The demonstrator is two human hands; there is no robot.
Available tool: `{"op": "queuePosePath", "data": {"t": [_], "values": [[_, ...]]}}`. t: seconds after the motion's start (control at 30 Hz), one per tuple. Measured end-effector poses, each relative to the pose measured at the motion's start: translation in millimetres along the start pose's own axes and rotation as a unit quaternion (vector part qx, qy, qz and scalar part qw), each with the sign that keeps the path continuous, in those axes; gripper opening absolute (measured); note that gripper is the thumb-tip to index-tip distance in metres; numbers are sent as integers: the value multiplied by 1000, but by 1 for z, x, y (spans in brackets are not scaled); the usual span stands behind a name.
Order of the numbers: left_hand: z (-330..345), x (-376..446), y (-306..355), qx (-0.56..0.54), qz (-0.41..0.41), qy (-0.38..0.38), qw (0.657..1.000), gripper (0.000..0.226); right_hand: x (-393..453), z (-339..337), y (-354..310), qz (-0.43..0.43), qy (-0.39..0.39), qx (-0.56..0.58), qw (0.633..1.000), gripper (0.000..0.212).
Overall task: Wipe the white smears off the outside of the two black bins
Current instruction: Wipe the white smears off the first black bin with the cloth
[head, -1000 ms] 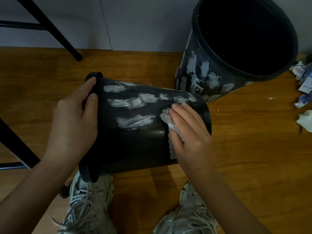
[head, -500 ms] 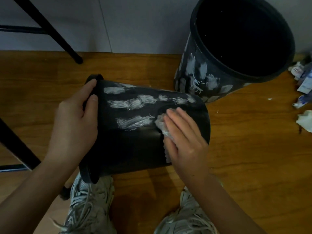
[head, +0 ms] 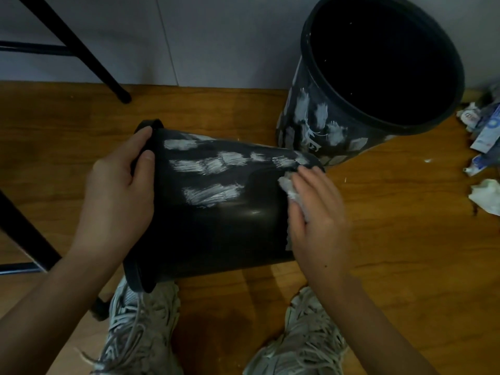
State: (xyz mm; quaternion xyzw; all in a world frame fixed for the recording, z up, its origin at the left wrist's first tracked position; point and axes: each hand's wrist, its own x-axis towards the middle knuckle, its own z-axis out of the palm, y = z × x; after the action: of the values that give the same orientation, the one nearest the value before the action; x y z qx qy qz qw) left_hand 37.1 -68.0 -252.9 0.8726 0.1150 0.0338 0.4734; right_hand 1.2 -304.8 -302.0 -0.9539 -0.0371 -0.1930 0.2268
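Black round plastic bin lying on its side [head: 216,226] across the wooden plank floor [head: 405,266], open rim to the person's left, base end to the right, just above the two pale laced sneakers [head: 140,328].

Left hand [head: 119,196] grips the rim: fingers curled over the lip, thumb on the outer wall just beside it.

Right hand [head: 319,212] lies flat on the base end of the wall, fingers nearly straight and close together, pressing a crumpled white tissue wad [head: 289,188] against the plastic. Tissue pokes out past the fingertips and along the thumb side.

White smears on the lying bin [head: 213,193]: three rough rows along the upper wall, between the two hands. The top two rows run nearly to the right fingertips; the lowest patch stops short, mid-wall. Wall below the smears is plain black with a small glare spot.

Second black round plastic bin, upright [head: 338,125], stands behind and to the right, against the pale wall [head: 216,36], mouth tilted toward the camera. Its outer wall carries many white patches (plus thin white scratch-like lines). Its foot sits just beside the lying bin's base end; contact unclear.

Far right on the floor: crumpled white tissue [head: 485,197] and a few squeezed tubes [head: 484,139]. Black metal furniture legs [head: 81,50] at left.
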Motion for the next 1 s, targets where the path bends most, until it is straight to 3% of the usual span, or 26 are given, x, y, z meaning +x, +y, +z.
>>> {"op": "queuePosePath", "data": {"t": [0.23,0.4,0.63,0.73,1.0], "values": [[0,-1,1,-25,-21,-8,999,40,17,22,-81,-127,-61,69,988,32],[0,-1,0,-28,-21,-6,999,40,16,28,-97,-191,-71,55,977,30],[-1,-5,3,-64,-31,-17,997,40,-1,6,-25,-24,-17,6,1000,33],[0,-6,2,-69,-28,-14,997,40,-2,10,-30,-1,-2,5,1000,33],[0,-5,2,-73,-22,-11,997,39,-1,29,-106,-196,-61,74,976,31]]}}
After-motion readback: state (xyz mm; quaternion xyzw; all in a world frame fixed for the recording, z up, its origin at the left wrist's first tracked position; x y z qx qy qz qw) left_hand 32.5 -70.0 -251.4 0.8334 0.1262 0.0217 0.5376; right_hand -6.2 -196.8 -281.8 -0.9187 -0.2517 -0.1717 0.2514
